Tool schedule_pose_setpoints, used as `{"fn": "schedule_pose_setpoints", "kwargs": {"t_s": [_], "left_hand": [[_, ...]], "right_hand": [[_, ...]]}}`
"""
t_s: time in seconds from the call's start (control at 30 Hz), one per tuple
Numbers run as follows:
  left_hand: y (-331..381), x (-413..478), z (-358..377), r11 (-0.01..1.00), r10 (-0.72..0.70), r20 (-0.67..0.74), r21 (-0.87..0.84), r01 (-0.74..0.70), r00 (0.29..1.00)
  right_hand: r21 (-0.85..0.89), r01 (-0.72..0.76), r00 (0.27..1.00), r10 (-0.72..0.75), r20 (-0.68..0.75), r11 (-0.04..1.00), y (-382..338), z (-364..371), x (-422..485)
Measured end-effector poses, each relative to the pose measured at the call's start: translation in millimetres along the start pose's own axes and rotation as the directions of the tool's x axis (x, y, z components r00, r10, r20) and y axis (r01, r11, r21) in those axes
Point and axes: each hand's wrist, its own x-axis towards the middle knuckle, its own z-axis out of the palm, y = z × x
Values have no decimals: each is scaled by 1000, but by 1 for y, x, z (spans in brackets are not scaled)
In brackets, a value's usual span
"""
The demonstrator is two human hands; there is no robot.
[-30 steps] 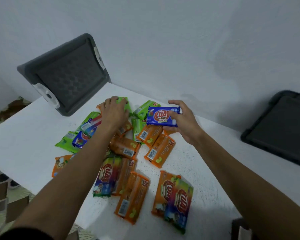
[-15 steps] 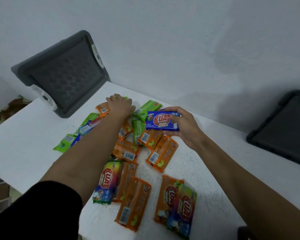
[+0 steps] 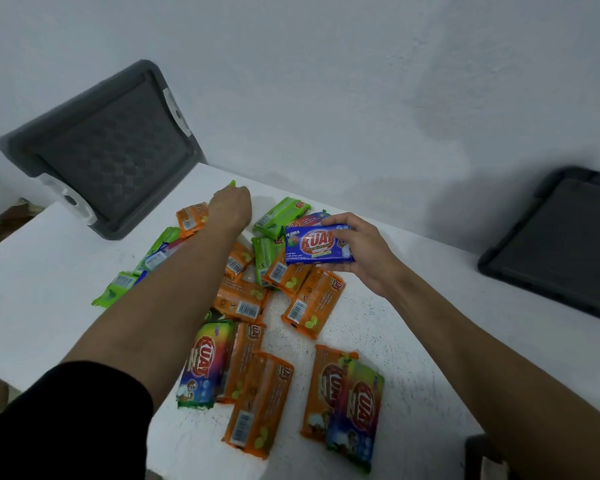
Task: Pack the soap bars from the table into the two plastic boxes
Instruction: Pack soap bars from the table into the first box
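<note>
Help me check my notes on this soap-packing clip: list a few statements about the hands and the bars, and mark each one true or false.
1. The right hand holds a blue soap bar over the pile. True.
2. Most bars on the table are blue. False: most are orange bars, with some green bars and a few multicoloured ones.
3. The left hand reaches to the far side of the pile. True.
4. The bars lie in neat rows. False: they lie scattered, and many overlap.
5. The left arm is bare all the way up. False: a black sleeve covers its upper part.
</note>
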Motion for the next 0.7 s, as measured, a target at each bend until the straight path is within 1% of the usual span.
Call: {"fn": "schedule_pose_setpoints", "kwargs": {"t_s": [0.1,0.13,0.2,0.23,0.27,0.3,0.37,0.4,0.43,0.5,0.6,0.7], "left_hand": [[-9,-5,-5,998,-30,-32,-55,28,999],[-11,-6,-7,992,-56,-40,-113,52,998],[-17,-7,-10,948,-126,-61,-301,102,990],[-20,-7,-12,902,-156,-74,-417,111,985],[-23,-8,-14,835,-182,-77,-538,113,980],[-27,-11,-15,739,-207,-59,-663,116,977],[-32,-23,-20,495,-232,19,-858,135,972],[-33,-31,-21,393,-221,51,-909,137,974],[-32,-41,-24,318,-195,68,-939,129,979],[-25,-61,-28,216,-116,74,-971,98,991],[-9,-93,-31,102,-6,73,-992,73,997],[4,-120,-36,56,59,93,-994,90,994]], "right_hand": [[-7,8,1000,-8,-1,1000,-2,-1,-6],[-14,11,1000,-11,-1,1000,-3,-1,-8],[-29,17,1000,-17,3,999,-4,-2,-12],[-35,20,1000,-20,5,999,-5,-2,-15],[-41,24,1000,-24,5,999,-6,-3,-18],[-48,30,1000,-30,6,998,-8,-3,-21],[-52,43,999,-42,12,998,-11,-6,-29],[-50,46,999,-46,13,998,-12,-7,-32],[-45,49,999,-49,13,998,-13,-9,-37],[-41,56,998,-55,11,998,-15,-13,-45],[-36,78,997,-78,-4,996,-18,-23,-60],[-28,112,993,-113,-25,993,-19,-36,-76]]}}
